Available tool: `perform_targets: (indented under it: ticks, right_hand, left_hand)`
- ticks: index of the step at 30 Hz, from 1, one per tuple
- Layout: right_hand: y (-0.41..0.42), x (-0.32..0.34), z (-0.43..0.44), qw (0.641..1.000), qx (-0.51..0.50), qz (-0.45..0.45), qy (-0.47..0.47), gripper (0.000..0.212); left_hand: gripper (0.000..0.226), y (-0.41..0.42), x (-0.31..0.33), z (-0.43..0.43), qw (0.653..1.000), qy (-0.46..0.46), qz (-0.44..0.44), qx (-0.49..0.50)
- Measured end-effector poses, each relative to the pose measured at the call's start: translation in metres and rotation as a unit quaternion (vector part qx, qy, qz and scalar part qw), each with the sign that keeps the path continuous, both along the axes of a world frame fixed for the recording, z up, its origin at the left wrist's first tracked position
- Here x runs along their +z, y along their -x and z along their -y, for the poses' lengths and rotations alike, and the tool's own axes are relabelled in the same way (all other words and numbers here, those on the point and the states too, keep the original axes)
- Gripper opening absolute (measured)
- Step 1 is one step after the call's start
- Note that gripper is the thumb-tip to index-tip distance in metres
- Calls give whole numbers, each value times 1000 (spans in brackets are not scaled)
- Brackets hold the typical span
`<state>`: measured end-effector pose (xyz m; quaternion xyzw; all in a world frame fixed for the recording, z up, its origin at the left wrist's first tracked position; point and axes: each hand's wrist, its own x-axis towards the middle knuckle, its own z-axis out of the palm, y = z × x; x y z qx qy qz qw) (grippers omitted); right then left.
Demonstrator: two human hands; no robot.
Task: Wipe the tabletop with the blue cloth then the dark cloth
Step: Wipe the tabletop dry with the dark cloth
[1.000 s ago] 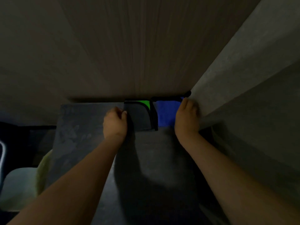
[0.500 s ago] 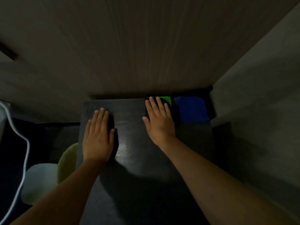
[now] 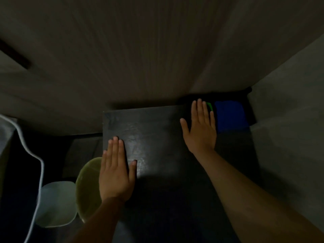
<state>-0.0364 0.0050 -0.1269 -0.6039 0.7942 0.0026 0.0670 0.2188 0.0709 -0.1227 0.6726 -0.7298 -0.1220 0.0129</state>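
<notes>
1. At far left, a white cable [image 3: 37,160] curving down past a dark area, well clear of the tabletop.
2. Beside and below the table's left edge, a pale white-green stool seat [image 3: 56,204] and a yellow-green round seat [image 3: 87,188], the second partly hidden by the left forearm.
3. On the left margin of the dark tabletop [image 3: 157,137], left hand [image 3: 116,174] laid flat, palm down, fingers straight and together, thumb out to the right; nothing grasped.
4. Mid-table, bare surface with a dull sheen and faint streaks between the two hands.
5. Toward the far right corner, right hand [image 3: 200,127] also flat and spread open, gripping nothing, fingertips lying over the dark cloth [image 3: 185,109]; a green strip [image 3: 209,106] showing just beside the fingers, though whether part of that cloth, too dim to tell.
6. Just right of that hand, blue cloth [image 3: 229,114] folded flat at the far right corner, untouched.
7. Behind the table, a wood-grain panel [image 3: 140,50]; at right, a grey wall [image 3: 289,128] hemming in the cloths.
</notes>
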Motion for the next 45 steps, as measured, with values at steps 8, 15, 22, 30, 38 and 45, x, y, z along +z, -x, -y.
perform_targets:
  ticks: [8,15,22,30,38,45]
  right_hand:
    - [-23,-5,5,992,-121,3,20,59]
    - [-31,-5,15,990,-139,-1,29,59]
    - [-52,-4,12,978,-207,24,19,61]
    - [-77,-1,9,984,-173,42,13,61]
    - [-145,3,12,997,-7,75,20,61]
    - [-177,3,15,994,76,81,0,56]
  left_hand:
    - [71,0,0,2,1000,-14,-2,-1]
    - [70,-4,0,6,1000,-2,-19,-7]
    - [70,-1,1,1,1000,3,-21,-6]
    - [71,-1,-3,2,1000,3,-17,-2]
    - [71,-3,-5,4,999,9,-35,-12]
    - [79,-4,-6,0,999,0,-50,-12]
